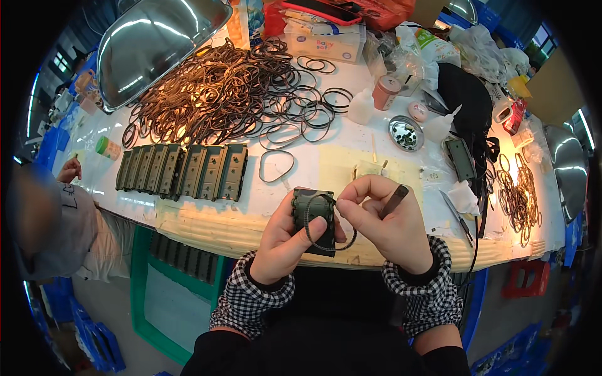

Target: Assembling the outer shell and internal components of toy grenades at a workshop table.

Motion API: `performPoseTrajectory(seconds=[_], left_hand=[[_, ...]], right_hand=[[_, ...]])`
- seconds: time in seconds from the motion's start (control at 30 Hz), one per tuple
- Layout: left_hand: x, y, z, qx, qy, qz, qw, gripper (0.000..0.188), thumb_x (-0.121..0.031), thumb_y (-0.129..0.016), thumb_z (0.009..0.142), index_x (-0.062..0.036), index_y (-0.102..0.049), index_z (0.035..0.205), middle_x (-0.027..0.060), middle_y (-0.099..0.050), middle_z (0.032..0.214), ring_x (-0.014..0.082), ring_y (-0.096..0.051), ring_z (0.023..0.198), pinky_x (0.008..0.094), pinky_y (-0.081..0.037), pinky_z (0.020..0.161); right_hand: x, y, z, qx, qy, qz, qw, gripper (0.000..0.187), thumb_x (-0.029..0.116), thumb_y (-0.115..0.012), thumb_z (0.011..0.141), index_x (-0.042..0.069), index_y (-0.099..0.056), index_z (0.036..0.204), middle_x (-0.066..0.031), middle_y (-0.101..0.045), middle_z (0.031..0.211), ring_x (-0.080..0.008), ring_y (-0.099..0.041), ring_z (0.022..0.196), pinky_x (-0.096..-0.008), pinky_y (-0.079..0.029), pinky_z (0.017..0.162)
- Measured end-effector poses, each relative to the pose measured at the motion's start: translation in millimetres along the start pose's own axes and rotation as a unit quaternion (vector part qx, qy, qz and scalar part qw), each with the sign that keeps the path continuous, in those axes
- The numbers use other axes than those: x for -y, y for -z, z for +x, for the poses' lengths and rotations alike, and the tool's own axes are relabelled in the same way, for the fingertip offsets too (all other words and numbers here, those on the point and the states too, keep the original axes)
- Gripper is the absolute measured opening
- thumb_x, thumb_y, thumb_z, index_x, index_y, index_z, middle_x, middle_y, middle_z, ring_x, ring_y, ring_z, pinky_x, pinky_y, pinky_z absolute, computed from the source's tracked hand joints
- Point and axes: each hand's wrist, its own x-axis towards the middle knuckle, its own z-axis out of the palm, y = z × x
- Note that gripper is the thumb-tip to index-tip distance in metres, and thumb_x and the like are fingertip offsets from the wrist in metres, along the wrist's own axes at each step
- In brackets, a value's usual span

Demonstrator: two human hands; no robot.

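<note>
In my left hand (279,244) I grip a dark green plastic toy-tank hull (304,203), my thumb lying across its face. A thin black track loop (353,240) hangs in front of the hull. The thumb and fingertips of my right hand (398,232) pinch near the loop's upper right. Tucked in that same hand is a dark, flat-ended stick-like tool (394,200). Fingers partly hide how the loop meets the hull. Left of my hands, several similar green hulls (210,172) stand in a row. One loose loop (276,166) lies just beyond my left hand.
A large heap of dark loops (207,94) covers the far left, under a metal lamp shade (157,47). White squeeze bottles (361,108) and a round dish of small parts (406,133) stand beyond. A knife (456,212) lies right. Another person's hand (70,169) shows left.
</note>
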Motion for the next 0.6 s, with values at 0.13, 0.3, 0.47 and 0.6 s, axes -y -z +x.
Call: performPoseTrajectory(seconds=[0.13,0.3,0.47,0.6], left_hand=[[-0.8,-1.2,0.5,0.000,0.004,-0.002,1.000,0.028,-0.014,-0.054,0.098,0.0001,-0.041,0.119,0.0121,-0.063,0.097,0.0191,-0.064,0.091,0.0320,-0.053,0.082],[-1.4,-0.6,-0.2,0.001,0.012,-0.007,1.000,0.029,-0.016,-0.054,0.099,0.0001,-0.041,0.119,0.0123,-0.063,0.096,0.0193,-0.064,0.090,0.0321,-0.053,0.081],[-1.7,-0.3,1.6,0.013,0.004,-0.003,1.000,0.029,-0.017,-0.053,0.099,0.0001,-0.041,0.120,0.0126,-0.062,0.096,0.0195,-0.064,0.091,0.0329,-0.053,0.081],[0.6,-0.8,1.5,0.014,0.009,-0.021,1.000,0.028,-0.016,-0.053,0.099,0.0003,-0.042,0.119,0.0132,-0.062,0.096,0.0196,-0.063,0.091,0.0333,-0.053,0.081]], right_hand=[[2.7,0.5,-0.9,0.005,0.002,-0.007,1.000,0.011,0.005,-0.065,0.088,-0.004,-0.063,0.094,0.0005,-0.063,0.067,0.0022,-0.052,0.051,-0.0134,-0.035,0.044],[-0.8,0.5,0.0,0.006,0.020,-0.024,0.999,0.011,0.004,-0.065,0.087,-0.004,-0.063,0.094,0.0002,-0.063,0.067,0.0014,-0.053,0.052,-0.0138,-0.037,0.044],[2.9,-1.0,-0.5,-0.003,0.030,-0.049,0.998,0.009,0.004,-0.064,0.088,-0.004,-0.062,0.092,0.0000,-0.062,0.067,0.0002,-0.055,0.053,-0.0156,-0.040,0.046],[4.1,-2.0,-0.4,0.004,0.047,-0.038,0.998,0.007,0.003,-0.061,0.089,-0.004,-0.062,0.089,-0.0001,-0.062,0.067,-0.0010,-0.055,0.051,-0.0182,-0.043,0.046]])
